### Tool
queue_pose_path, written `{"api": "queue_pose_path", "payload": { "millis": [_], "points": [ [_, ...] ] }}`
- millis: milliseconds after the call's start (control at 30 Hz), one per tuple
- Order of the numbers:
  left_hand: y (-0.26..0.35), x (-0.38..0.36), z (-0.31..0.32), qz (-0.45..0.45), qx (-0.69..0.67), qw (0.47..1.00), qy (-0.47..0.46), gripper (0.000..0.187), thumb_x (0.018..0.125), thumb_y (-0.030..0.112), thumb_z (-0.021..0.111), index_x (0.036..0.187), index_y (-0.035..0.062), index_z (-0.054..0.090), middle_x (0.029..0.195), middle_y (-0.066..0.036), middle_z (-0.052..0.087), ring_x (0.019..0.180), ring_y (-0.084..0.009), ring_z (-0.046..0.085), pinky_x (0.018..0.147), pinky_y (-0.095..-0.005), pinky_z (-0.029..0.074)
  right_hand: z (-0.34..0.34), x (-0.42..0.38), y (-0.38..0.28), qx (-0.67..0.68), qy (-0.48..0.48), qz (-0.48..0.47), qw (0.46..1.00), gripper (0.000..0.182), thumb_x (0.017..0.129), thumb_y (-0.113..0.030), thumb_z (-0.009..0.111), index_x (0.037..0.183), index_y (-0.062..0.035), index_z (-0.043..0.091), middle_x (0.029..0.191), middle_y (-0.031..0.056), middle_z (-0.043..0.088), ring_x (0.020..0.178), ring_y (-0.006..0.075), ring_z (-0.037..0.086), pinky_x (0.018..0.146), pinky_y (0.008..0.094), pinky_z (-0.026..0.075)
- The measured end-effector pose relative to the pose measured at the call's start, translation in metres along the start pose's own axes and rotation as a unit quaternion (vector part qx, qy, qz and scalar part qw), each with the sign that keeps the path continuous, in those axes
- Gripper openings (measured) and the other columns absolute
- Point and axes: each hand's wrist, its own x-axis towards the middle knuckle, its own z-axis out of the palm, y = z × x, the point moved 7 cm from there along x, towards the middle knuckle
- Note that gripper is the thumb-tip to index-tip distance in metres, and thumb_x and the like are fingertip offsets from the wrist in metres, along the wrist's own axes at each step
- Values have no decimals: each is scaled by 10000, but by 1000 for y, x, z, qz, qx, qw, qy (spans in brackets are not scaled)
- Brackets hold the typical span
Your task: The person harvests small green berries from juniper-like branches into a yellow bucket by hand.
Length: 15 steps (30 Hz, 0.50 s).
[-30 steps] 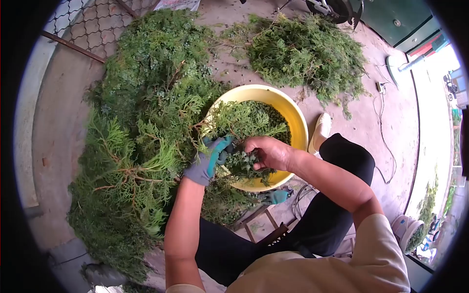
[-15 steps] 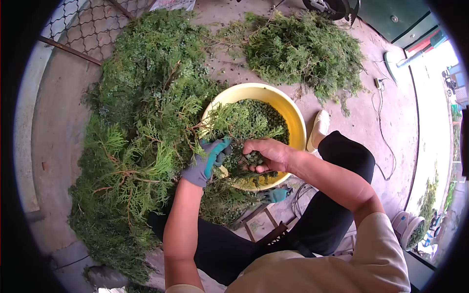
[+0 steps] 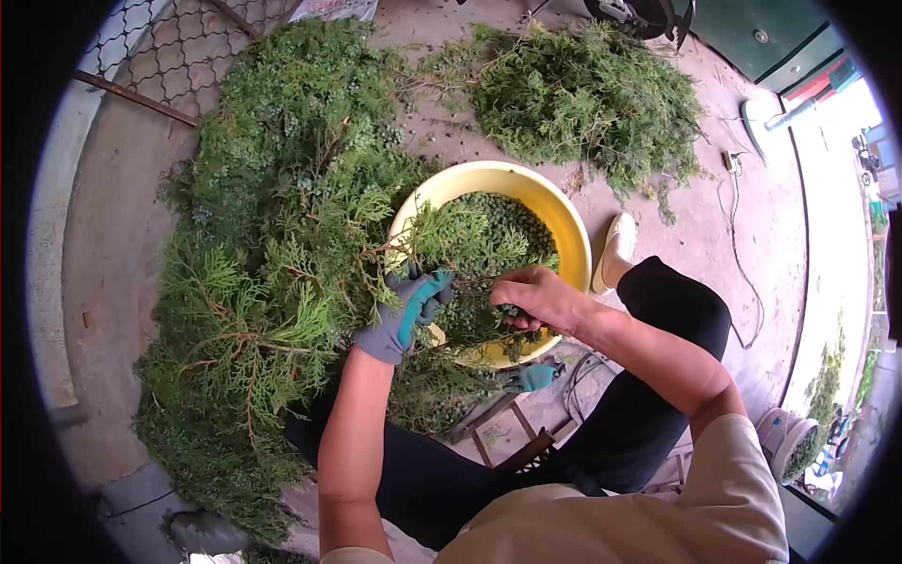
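Head view: the gloved left hand (image 3: 410,314) grips a branch (image 3: 453,233) over the yellow tub (image 3: 575,246); the bare right hand (image 3: 539,299) curls inward, its hold unclear.

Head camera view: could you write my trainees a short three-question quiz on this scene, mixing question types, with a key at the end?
1. Multiple choice: On which side of the yellow tub, as pictured, is the larger pile of conifer branches?
A) Right
B) Left
C) Directly below

2. True or false: The person's right hand wears a glove.

3. Fill in the gap: The person's left hand wears a glove coloured grey and ____.

Key:
1. B, left.
2. False; the right hand is bare.
3. Teal.
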Motion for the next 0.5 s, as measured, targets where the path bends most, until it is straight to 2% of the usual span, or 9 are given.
{"api": "queue_pose_path", "payload": {
  "millis": [33,133,200,267,300,333,400,467,500],
  "points": [
    [2,1,0,25,9,1000,-1,145,845,122,641,931,65,538,696,-74,609,429,-57,422,376,-203,280,1,-3,-3,-1,-2,-1,1000,187,821,-249,601,861,-66,595,653,32,545,461,48,443,378,162,315],
    [9,-1,5,30,4,999,-12,129,857,123,622,938,65,540,701,-81,613,427,-59,425,375,-206,276,-4,-4,-4,9,15,0,1000,170,821,-246,593,833,-77,583,638,27,528,442,44,408,356,163,269],
    [9,-1,4,21,-8,1000,-13,143,848,118,647,926,72,537,701,-82,615,425,-59,424,373,-207,272,2,-2,8,166,-65,63,982,162,817,-243,589,784,-87,562,621,25,510,427,38,374,333,170,224],
    [11,-1,3,29,22,999,14,177,833,122,686,887,97,519,701,-72,616,424,-49,419,368,-203,270,0,-7,8,182,-62,71,979,169,814,-238,582,742,-91,539,600,24,496,412,34,355,318,182,202],
    [12,4,-10,63,-57,996,14,215,826,120,706,822,115,491,701,-59,614,428,-39,424,364,-194,270,-3,-14,8,175,-80,86,978,171,813,-239,579,741,-89,538,594,25,497,406,35,358,317,181,206],
    [15,11,-34,68,-39,994,74,204,836,112,692,791,120,494,703,-49,613,437,-35,439,361,-191,285,-7,-22,7,166,-99,101,976,173,811,-239,576,740,-87,538,589,25,497,401,36,360,317,181,209],
    [32,1,-60,110,-92,987,70,131,848,106,667,810,96,542,691,-60,611,420,-52,442,355,-202,305,-22,-37,-5,108,-56,73,990,166,812,-224,568,749,-70,565,594,22,516,404,44,399,322,176,237],
    [37,-10,-78,79,-111,985,110,85,857,113,640,885,55,584,705,-89,622,414,-77,459,358,-219,338,-40,-40,-17,98,-15,6,995,169,814,-222,573,763,-61,577,601,18,528,411,50,420,331,177,261],
    [43,-14,-86,105,-29,982,156,123,864,114,615,936,17,591,737,-125,635,429,-100,488,372,-230,362,-49,-40,-25,75,19,-19,997,170,814,-224,579,768,-61,581,607,10,533,428,51,436,359,185,299]
  ]
}}
